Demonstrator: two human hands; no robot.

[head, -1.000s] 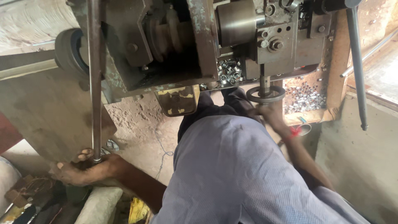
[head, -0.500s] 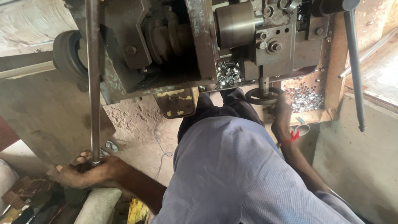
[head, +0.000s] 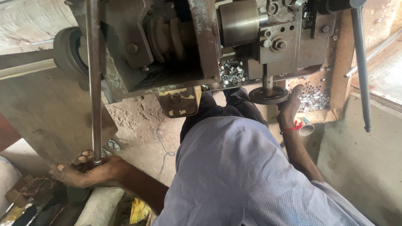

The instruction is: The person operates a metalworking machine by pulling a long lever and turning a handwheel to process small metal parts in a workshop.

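Left hand low at the left, fingers closed round the bottom end of a long grey steel lever rod that stands upright against the worn grey-green iron machine. Right hand, red thread at the wrist, raised beside the small dark round handwheel under the machine head, touching or nearly touching its rim. Cannot tell whether gripping it or merely resting: fingertips hidden behind the wheel's edge.

Judged from this: a feeding or clamping step, lever held with one hand and wheel tended with the other. Next move likely calls for a firm hold on the rod's end, a steady turn at the wheel, and fingers kept clear of the spindle above it.

Counted:
- two hands, both the person's own;
- two long steel rods, the gripped one at the left and another hanging free at the far right;
- one handwheel;
- one stepped belt pulley;
- one smooth steel cylinder;
- two heaps of small shiny metal rings, one in the wooden tray just beside the right hand, one under the cylinder, too many to count.
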